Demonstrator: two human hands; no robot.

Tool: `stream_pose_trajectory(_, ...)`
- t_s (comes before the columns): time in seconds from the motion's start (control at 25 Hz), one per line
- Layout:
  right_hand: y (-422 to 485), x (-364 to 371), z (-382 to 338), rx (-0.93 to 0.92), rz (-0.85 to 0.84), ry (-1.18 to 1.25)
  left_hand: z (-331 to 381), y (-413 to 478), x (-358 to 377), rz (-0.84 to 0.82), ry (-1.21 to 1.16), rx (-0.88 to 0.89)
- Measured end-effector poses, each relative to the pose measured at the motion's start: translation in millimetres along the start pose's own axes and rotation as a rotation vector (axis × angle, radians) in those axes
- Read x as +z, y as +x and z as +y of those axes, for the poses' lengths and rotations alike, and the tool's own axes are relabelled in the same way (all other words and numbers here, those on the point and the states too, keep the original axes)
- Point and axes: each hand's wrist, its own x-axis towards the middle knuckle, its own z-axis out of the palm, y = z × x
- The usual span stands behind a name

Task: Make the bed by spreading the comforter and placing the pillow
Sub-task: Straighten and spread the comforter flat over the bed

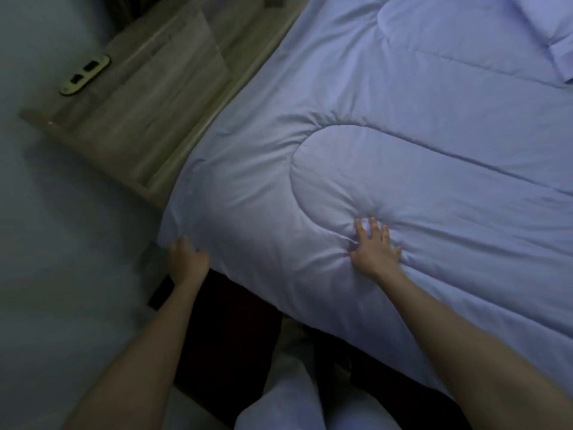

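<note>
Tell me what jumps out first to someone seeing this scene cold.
The pale blue comforter fills most of the view, spread over the bed with curved quilting seams. The right hand presses flat on it near the lower middle, while the left hand grips its corner at the bed's edge. A pillow shows at the top right, and a wooden headboard panel with a switch plate stands at the upper left.

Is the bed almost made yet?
Nearly. The pale blue quilted comforter already covers the bed, and a matching pillow lies at the top. The left hand grips its corner; the right hand presses it flat. Wrinkles near the hands remain.
</note>
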Motion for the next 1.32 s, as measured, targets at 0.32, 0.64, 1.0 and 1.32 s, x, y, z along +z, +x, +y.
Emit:
stream_pose_trajectory(0.32, 6.9, -1.1, -24.2, -0.033, 0.177, -0.009, 97.0, 103.9, -6.6, -0.032, 0.181, 0.420)
stream_pose_trajectory(0.64, 51.3, 19.8, -89.8, 0.149, 0.399, 0.111, 135.6, 231.3, 39.8, -0.295, 0.214, 0.576)
stream_pose_trajectory(1.0, 46.2, 7.0, -85.3, 0.146, 0.280, 0.106, 97.5, 217.4, 64.6, -0.316, -0.087, 0.099)
stream_pose_trajectory(1.32, 38.2, 22.8, -57.6, -0.009, 0.363, -0.003, 179.3, 72.4, 91.0, -0.138, 0.123, 0.921)
